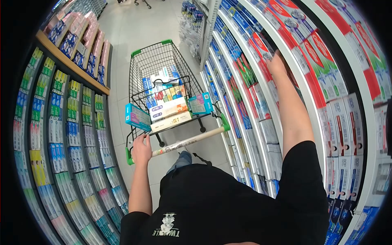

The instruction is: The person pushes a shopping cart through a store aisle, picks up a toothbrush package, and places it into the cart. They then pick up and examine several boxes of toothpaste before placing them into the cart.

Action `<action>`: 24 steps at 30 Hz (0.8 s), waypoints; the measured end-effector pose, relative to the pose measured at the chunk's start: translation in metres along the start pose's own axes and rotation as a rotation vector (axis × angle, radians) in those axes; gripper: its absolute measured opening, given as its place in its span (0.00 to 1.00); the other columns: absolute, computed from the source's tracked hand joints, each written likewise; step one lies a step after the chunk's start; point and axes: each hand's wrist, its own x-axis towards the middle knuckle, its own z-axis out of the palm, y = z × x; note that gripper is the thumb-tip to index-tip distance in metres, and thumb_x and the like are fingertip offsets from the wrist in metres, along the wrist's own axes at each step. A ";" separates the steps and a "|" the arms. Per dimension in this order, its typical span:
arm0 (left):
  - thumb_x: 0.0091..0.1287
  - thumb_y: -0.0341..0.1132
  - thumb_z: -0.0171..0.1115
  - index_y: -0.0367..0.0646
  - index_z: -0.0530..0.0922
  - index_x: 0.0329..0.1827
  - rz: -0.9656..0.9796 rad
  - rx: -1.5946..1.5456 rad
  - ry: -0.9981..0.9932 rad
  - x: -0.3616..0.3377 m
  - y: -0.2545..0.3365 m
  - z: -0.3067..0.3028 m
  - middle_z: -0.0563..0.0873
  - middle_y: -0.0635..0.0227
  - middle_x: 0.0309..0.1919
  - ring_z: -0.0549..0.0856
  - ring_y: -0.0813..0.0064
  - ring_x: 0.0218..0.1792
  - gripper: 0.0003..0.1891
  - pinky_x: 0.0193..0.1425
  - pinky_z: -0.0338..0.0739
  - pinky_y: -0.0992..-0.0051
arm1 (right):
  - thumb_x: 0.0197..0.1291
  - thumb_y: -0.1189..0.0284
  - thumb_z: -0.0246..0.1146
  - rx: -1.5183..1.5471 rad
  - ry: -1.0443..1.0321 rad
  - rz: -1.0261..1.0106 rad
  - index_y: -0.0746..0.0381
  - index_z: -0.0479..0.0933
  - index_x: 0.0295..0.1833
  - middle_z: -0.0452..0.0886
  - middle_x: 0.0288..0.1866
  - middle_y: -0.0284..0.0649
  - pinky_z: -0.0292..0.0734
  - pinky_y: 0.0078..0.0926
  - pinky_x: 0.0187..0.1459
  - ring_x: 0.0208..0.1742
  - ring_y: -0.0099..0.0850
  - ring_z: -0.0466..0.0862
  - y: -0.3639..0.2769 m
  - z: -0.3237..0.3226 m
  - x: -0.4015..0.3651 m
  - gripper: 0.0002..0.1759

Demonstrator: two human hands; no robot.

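Observation:
My left hand [141, 149] is closed around the left end of the shopping cart's pale handlebar [183, 143]. The wire cart [136, 83] stands in front of me, with several boxes and packs [169, 108] inside. At full reach to the right, my right hand [277, 65] is at the shelf. Its thumb and fingers close on the lower edge of a red and white toothbrush pack [261, 45], which still sits in the row. Part of those fingers is hidden in the dark gap beside the pack.
Tall shelves of boxed toothbrushes [345, 126] curve along my right. To the left stands a rack of packaged goods [73, 132], with pink and blue boxes [77, 36] beyond it. Tiled floor [118, 24] runs ahead between them. Hanging goods [192, 16] line the far shelf end.

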 end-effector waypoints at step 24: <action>0.69 0.47 0.74 0.45 0.77 0.69 0.952 -0.108 -0.310 0.140 0.054 0.003 0.85 0.57 0.60 0.83 0.54 0.63 0.29 0.67 0.76 0.55 | 0.56 0.76 0.74 0.462 -0.372 -0.798 0.63 0.76 0.60 0.83 0.61 0.47 0.75 0.47 0.65 0.64 0.49 0.81 -0.202 0.112 -0.298 0.26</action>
